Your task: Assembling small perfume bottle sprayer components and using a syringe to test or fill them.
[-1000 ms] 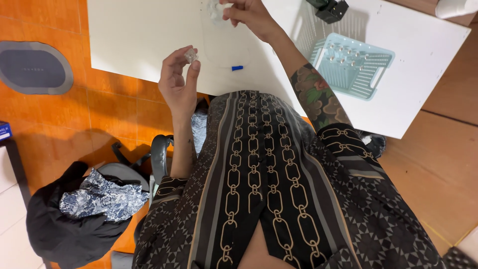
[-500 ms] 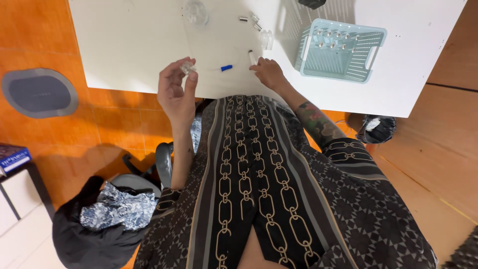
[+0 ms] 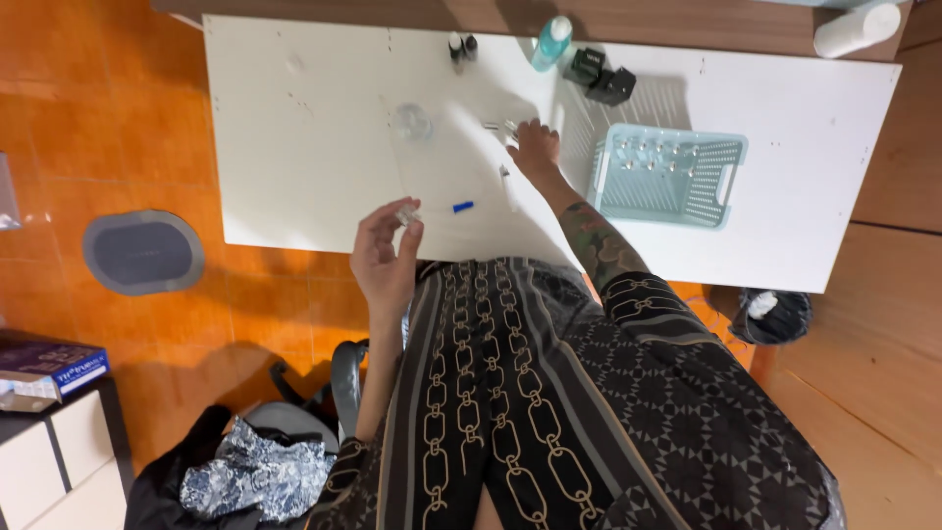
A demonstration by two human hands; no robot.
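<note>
Left fingers: pinching a small clear vial [image 3: 406, 213] between thumb and fingertips, the left hand [image 3: 385, 263] raised above the near edge of the white table [image 3: 294, 147].
Right fingers: curling down over small clear items [image 3: 500, 127] on the tabletop; whether they are gripping any of them I cannot tell, since the right hand [image 3: 535, 149] is covering them.
Change at the right hand: half a second ago it was lying near the table's front edge; it is now reaching farther in, toward the middle of the table.
Change at the left hand: it is still holding the vial at about the same height, just off the table edge.
Near the hands: one blue cap [image 3: 462, 207] lying between the two hands, and one clear round dish [image 3: 413, 121] to the left of the right hand.
Basket: one pale blue plastic basket [image 3: 721, 186] sitting just right of the right hand, with small clear pieces inside, too small to count.
Far edge: two small dark-capped bottles [image 3: 461, 45], one teal bottle [image 3: 550, 42], two black blocks [image 3: 601, 77].
</note>
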